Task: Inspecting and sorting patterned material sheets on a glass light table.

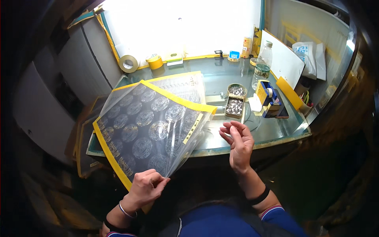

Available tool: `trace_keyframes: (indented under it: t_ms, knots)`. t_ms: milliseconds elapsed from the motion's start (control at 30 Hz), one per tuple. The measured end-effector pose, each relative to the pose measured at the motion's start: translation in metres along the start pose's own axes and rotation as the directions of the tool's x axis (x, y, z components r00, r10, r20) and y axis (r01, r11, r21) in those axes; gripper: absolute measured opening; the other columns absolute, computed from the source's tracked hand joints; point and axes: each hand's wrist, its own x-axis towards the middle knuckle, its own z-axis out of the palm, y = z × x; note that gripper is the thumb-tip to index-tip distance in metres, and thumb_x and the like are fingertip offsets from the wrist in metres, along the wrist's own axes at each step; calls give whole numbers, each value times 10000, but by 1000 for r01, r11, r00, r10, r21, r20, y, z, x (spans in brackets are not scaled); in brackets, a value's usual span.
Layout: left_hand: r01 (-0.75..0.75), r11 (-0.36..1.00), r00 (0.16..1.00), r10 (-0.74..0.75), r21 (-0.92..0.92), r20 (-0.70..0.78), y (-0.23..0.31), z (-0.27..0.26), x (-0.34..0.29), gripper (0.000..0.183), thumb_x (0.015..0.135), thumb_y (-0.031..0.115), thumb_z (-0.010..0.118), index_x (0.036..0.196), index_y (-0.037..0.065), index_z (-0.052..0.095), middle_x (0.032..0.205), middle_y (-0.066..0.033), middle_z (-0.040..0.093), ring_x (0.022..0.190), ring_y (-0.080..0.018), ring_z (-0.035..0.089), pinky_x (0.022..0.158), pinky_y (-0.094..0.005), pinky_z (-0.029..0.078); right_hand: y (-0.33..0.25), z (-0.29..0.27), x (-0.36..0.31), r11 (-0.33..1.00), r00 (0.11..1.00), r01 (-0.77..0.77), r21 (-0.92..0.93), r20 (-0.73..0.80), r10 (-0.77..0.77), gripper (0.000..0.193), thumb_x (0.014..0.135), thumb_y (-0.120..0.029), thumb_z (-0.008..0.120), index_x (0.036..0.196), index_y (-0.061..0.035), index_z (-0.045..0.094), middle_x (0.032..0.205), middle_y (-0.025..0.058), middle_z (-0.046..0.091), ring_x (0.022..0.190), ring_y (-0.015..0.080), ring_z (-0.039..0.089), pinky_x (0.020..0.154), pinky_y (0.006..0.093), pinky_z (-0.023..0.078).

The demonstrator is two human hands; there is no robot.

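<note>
left fingers [160, 185] at edge of film [143, 130]

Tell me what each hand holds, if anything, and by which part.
The left hand pinches the patterned sheet by its near edge, where clear plastic gathers. Nothing shows in the right hand.

Film sheet [152, 124] across near edge of table [221, 73], overlapping second sheet [189, 85] behind; near side in left hand [148, 185]. Right hand [240, 144] right of it, before front container [233, 115]; rear container [241, 96] just behind that. Tape dispenser [272, 108] right of both, bottle [263, 61] behind dispenser. Two tape rolls [155, 63], far left.
</note>
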Motion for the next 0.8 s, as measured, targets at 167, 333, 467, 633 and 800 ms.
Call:
trace_keyframes:
  t_ms: [167, 333, 467, 633, 800]
  knots:
    - [3, 996, 999, -6, -93, -33, 0, 2, 6, 148, 707, 65, 731, 632, -5, 626, 578, -90, 566, 470, -160, 561, 435, -263, 411, -32, 24, -10, 937, 928, -322, 133, 243, 284, 294, 914, -39, 437, 1182, 83, 429, 1183, 227, 521, 1114, 297, 533, 976, 364, 435]
    - [-94, 990, 994, 87, -105, -70, -1, 5, 5, 195, 713, 112, 727, 602, 16, 598, 578, -92, 553, 487, -211, 559, 454, -302, 425, -34, 32, -22, 816, 791, -571, 90, 324, 518, 523, 916, -66, 454, 1344, 94, 200, 1374, 265, 282, 1297, 335, 313, 1079, 404, 295]
    - [-96, 973, 993, 79, -211, -85, -5, 5, 7, 200, 747, 131, 709, 622, 10, 610, 577, -91, 555, 483, -199, 558, 450, -298, 415, -15, 33, -29, 696, 686, -709, 114, 335, 645, 538, 903, -63, 469, 1345, 83, 199, 1349, 251, 312, 1277, 323, 343, 1074, 406, 302]
    - [235, 767, 971, -206, -597, 119, 5, -7, 14, 188, 801, 106, 680, 666, -15, 628, 579, -61, 579, 503, -90, 569, 437, -240, 396, -3, 52, -42, 490, 424, -870, -60, 419, 803, 438, 872, -37, 491, 1278, -12, 329, 1186, 132, 480, 1115, 246, 504, 965, 400, 420]
    - [-146, 901, 987, 106, -408, -118, 13, -10, 23, 95, 795, 89, 679, 766, -1, 665, 687, -82, 622, 574, -130, 604, 486, -229, 445, 34, 69, -69, 483, 466, -876, 0, 259, 846, 227, 897, -97, 535, 1109, -32, 490, 996, 86, 591, 865, 176, 610, 698, 323, 530]
